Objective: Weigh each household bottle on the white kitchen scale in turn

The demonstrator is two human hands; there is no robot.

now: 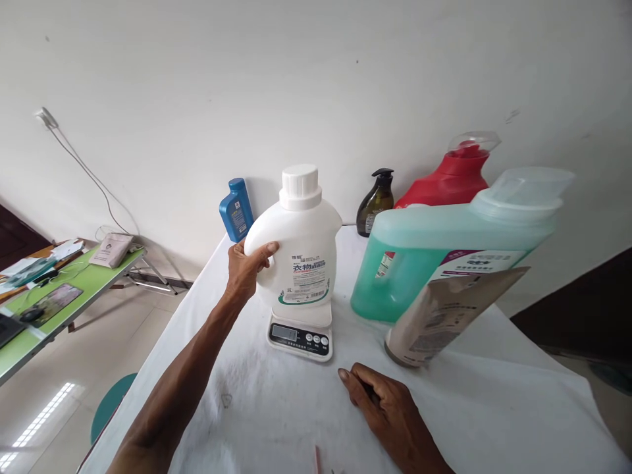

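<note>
The white bottle (309,230) is positioned upright over the platform of my kitchen scale (300,341), cap at top and printed label facing me. I cannot tell whether its base bears on the platform.

My left hand (247,266) grips the bottle at its left side, by the handle: the thumb lies across the front face, pointing right, and the other fingers wrap behind, mostly hidden. The left forearm extends diagonally upward from the lower left, elbow bent, wrist just beside the bottle.

My right hand (382,401) is low over the tablecloth (266,411), near the front right corner of the scale and apart from the bottle. Its back faces up, the fingers are curled loosely inward, and the thumb points left toward the scale. The right forearm enters from the bottom edge.
</note>
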